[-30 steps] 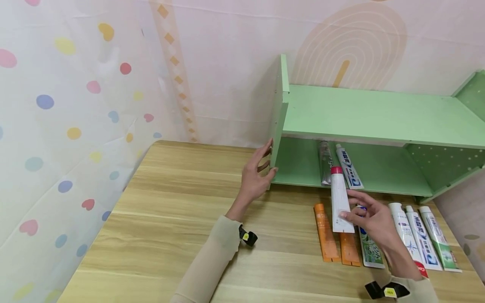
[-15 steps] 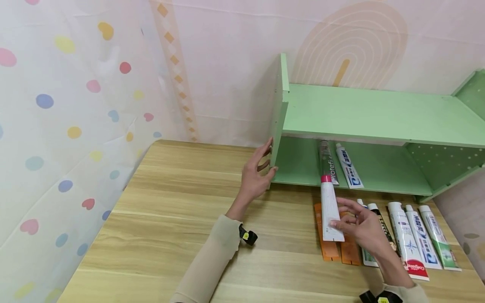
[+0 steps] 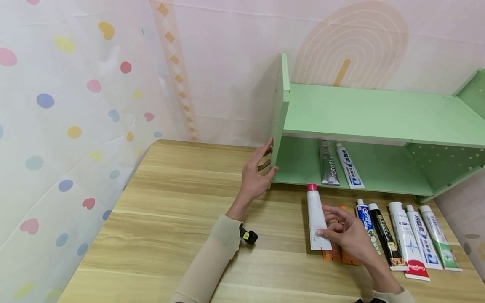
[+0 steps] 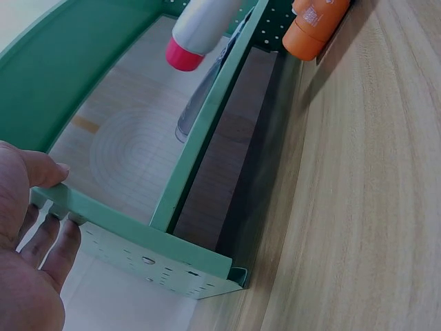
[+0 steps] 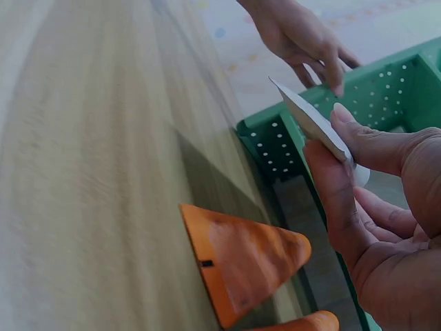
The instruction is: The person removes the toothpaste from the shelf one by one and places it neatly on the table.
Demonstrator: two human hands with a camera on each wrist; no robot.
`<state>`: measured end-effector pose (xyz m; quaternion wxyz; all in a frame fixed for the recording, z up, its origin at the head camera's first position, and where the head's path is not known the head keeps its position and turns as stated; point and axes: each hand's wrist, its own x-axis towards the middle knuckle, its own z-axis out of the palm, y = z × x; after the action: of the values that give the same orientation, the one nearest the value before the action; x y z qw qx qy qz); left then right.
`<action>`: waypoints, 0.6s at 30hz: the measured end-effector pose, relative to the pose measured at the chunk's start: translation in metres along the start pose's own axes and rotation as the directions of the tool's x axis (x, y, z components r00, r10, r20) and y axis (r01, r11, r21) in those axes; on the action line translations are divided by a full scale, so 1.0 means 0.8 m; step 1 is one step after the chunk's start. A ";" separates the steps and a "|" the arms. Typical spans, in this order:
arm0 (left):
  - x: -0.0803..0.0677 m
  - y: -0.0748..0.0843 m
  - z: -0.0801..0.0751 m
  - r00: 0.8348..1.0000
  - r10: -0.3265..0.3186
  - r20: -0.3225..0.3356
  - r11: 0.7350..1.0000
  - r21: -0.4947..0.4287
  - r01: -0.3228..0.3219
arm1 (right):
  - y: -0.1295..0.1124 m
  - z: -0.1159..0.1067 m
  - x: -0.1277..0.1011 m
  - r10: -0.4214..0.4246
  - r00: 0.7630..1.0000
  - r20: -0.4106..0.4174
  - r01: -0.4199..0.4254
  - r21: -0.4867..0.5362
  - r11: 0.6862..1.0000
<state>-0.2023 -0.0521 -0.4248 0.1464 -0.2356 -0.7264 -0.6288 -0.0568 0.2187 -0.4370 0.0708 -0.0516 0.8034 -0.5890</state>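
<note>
My right hand [image 3: 346,235] pinches a white toothpaste tube with a red cap [image 3: 317,221] by its flat lower end, between thumb and fingers. Held above the table, the tube has its cap pointing at the shelf and overlaps two orange tubes [image 3: 333,253] in the head view. My left hand [image 3: 256,176] grips the left side panel of a green shelf [image 3: 278,126], thumb on the inner side and fingers outside, as the left wrist view shows. On the lower shelf board lie a silver-grey tube [image 3: 329,164] and a white-and-blue toothpaste tube [image 3: 349,165].
Right of the orange tubes, a row of toothpaste tubes lies on the wooden table [image 3: 182,202]: a blue-and-green one [image 3: 366,219], a black one [image 3: 384,235], a Colgate tube [image 3: 407,240] and others. A patterned cloth [image 3: 227,63] hangs behind the shelf.
My right hand has carried the white tube leftward and a little toward me, away from the shelf front. The black and blue-and-green tubes now show more. My left hand stays put.
</note>
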 end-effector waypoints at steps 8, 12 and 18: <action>0.000 -0.001 0.000 1.000 0.012 -0.002 1.000 -0.005 -0.012 | -0.001 0.020 -0.003 0.081 0.997 -0.001 -0.081 -0.026 0.996; 0.000 -0.001 0.001 1.000 0.017 -0.005 1.000 -0.009 -0.017 | -0.001 0.030 -0.005 0.110 0.994 -0.027 -0.111 -0.062 0.992; 0.000 -0.001 0.001 1.000 0.030 -0.007 1.000 -0.007 -0.030 | -0.002 0.041 -0.005 0.140 0.988 -0.069 -0.148 -0.142 0.979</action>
<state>-0.2027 -0.0510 -0.4258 0.1573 -0.2449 -0.7201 -0.6299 -0.0473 0.1878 -0.4448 0.0857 0.0189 0.8478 -0.5230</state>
